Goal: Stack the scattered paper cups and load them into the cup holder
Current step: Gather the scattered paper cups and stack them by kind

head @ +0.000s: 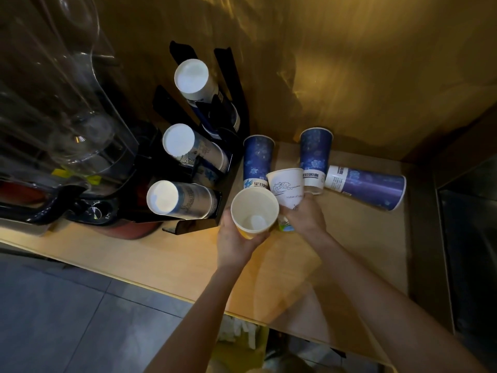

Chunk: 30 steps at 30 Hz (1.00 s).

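My left hand point(236, 242) grips a yellow-sided paper cup point(254, 210), mouth up and empty, above the wooden counter. Just to its right my right hand point(305, 215) is shut on a white cup with a line drawing point(287, 185); a green-and-white cup point(285, 224) peeks out under that hand. Behind them two tall blue cups point(258, 160) point(314, 154) stand upside down. A third blue cup point(368, 187) lies on its side at the right. The black cup holder point(231, 76) at the left carries three stacks: top point(192, 78), middle point(178, 141), bottom point(164, 197).
A blender with a clear jar point(67, 117) and dark base stands left of the holder. The wooden counter point(174, 254) ends at a front edge above a grey tiled floor point(67, 313). A golden wall point(349, 63) closes the back, and a dark metal surface point(468, 238) lies at the right.
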Each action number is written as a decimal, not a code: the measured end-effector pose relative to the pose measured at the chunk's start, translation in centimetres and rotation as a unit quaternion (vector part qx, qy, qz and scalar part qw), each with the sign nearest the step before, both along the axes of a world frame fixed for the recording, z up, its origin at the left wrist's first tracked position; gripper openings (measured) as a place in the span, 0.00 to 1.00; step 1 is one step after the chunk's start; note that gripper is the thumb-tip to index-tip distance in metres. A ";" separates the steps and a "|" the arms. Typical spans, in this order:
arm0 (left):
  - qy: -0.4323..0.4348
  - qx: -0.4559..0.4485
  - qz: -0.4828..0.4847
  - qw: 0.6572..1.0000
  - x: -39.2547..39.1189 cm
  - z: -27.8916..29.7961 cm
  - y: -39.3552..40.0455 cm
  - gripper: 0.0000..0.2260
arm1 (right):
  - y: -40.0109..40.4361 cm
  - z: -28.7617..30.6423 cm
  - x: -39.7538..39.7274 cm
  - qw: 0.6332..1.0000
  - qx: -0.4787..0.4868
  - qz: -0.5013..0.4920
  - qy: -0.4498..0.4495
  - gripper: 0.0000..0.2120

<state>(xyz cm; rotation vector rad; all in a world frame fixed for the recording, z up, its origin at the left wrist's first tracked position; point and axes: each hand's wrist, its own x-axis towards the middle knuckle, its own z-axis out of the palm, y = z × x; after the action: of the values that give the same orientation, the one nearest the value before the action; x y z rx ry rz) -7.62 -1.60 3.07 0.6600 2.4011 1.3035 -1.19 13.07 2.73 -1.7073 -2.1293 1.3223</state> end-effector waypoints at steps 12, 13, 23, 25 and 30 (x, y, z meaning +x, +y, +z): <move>0.000 0.012 -0.003 1.000 -0.1 -0.4 -0.1 0.36 | -1.7 9.5 1.1 0.918 -0.036 0.038 0.394 0.40; -0.001 0.011 -0.004 1.000 -0.1 -0.5 0.0 0.36 | -2.3 9.0 1.0 0.916 -0.057 0.045 0.395 0.41; 0.016 0.018 -0.017 1.000 -0.2 -0.6 -0.1 0.37 | -4.6 5.1 1.8 0.952 0.000 0.172 0.255 0.42; 0.015 0.015 -0.014 1.000 -0.1 -0.5 -0.1 0.38 | -4.5 5.3 2.0 0.949 0.002 0.191 0.251 0.45; 0.004 0.016 -0.014 1.000 -0.1 -0.2 0.0 0.38 | -4.2 6.1 2.0 0.932 0.087 0.308 0.170 0.45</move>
<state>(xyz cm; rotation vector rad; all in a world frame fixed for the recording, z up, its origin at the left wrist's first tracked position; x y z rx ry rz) -7.68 -1.61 2.84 0.7067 2.3737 1.3342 0.85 8.89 8.84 -0.6839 -2.5513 1.3625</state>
